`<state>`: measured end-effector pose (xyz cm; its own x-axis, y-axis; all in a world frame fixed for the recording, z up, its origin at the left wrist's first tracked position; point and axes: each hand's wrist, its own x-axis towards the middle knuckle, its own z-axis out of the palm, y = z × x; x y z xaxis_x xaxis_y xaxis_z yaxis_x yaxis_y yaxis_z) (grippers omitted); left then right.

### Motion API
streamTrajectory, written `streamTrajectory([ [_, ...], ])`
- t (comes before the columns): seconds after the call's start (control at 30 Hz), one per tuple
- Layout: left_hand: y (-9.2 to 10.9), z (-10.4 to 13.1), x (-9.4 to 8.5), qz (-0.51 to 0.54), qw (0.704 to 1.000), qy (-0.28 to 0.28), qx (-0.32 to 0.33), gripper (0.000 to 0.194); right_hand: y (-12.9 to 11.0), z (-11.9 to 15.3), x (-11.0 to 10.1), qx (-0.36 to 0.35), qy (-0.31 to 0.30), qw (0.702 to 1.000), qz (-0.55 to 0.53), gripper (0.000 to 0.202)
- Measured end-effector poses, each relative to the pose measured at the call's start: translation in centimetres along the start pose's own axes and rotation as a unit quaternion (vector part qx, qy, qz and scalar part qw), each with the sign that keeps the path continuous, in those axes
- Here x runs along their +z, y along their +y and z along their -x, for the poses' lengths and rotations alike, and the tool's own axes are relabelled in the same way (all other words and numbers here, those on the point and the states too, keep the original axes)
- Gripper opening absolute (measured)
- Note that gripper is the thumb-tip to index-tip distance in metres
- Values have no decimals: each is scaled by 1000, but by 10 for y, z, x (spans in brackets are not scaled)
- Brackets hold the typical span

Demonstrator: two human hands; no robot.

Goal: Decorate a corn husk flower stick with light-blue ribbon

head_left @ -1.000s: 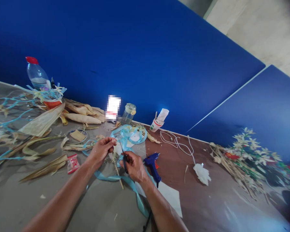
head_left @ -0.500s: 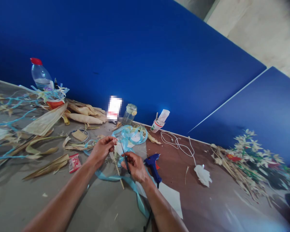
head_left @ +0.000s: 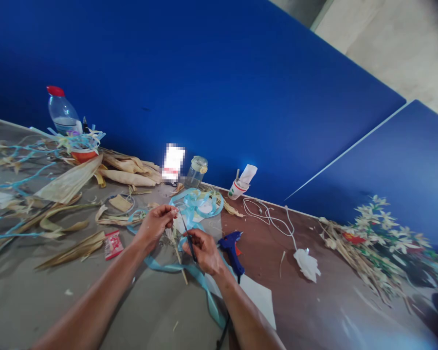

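Note:
My right hand [head_left: 205, 251] is closed around the dark handles of a pair of scissors [head_left: 191, 243], whose thin blades point up and left toward my left fingertips. The fingers of my left hand [head_left: 153, 227] are pinched together near the blade tips; what they hold is too small to make out. Below and between the hands a thin pale stalk [head_left: 180, 264] slants down over the table. Light blue ribbon [head_left: 210, 301] trails under both hands, and more of it lies in a looped heap [head_left: 193, 201] just beyond them.
Right of my right hand lies a blue glue gun [head_left: 235, 256] beside white paper [head_left: 261, 297]. Dried corn husks [head_left: 129, 177] and a red candy packet [head_left: 113, 245] are on the left. A lidded jar [head_left: 196, 172] and paper cup [head_left: 237, 189] stand by the blue partition [head_left: 211, 87].
The hands and scissors have hardly moved; the scissor tips have shifted slightly by the left fingertips. The whole view has drifted a little.

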<state>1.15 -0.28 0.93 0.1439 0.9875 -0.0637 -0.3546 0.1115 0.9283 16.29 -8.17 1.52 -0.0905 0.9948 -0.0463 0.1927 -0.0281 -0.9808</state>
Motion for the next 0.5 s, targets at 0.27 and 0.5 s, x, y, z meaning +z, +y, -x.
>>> streamTrajectory([
  [0.27, 0, 0, -1, -13, 1000, -4, 10, 34, -8, 1, 1, 27, -5, 1000, -9, 32],
  [0.5, 0, 0, -2, -19, 1000, -3, 9, 34, 0, 0, 1, -2, -1, 1000, 12, 26],
])
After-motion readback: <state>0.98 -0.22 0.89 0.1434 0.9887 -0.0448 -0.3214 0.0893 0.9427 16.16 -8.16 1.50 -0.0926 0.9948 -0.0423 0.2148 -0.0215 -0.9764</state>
